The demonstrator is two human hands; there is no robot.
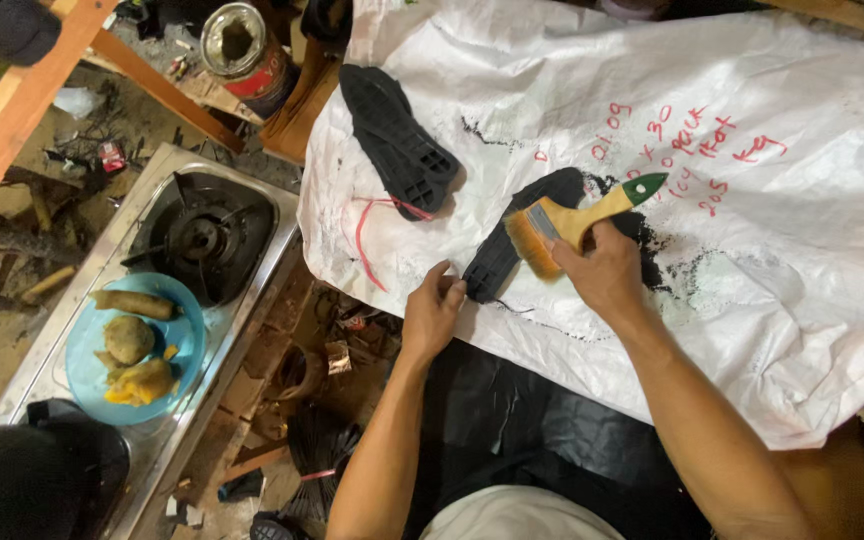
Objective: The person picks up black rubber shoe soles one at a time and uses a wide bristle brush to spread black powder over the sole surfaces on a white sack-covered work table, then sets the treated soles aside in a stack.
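Brush gripped by right hand lay across black shoe sole at frame centre; left hand pinched the sole's lower end.

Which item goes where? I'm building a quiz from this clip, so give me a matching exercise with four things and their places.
Things:
1. paintbrush
2. shoe sole lying alone
3. blue plate
4. tin can

Places:
A. on the stove's steel top
B. in the right hand
C. top of the view, beside the white sack
D. on the sack, left of the brush

Pairs: 1-B, 2-D, 3-A, 4-C
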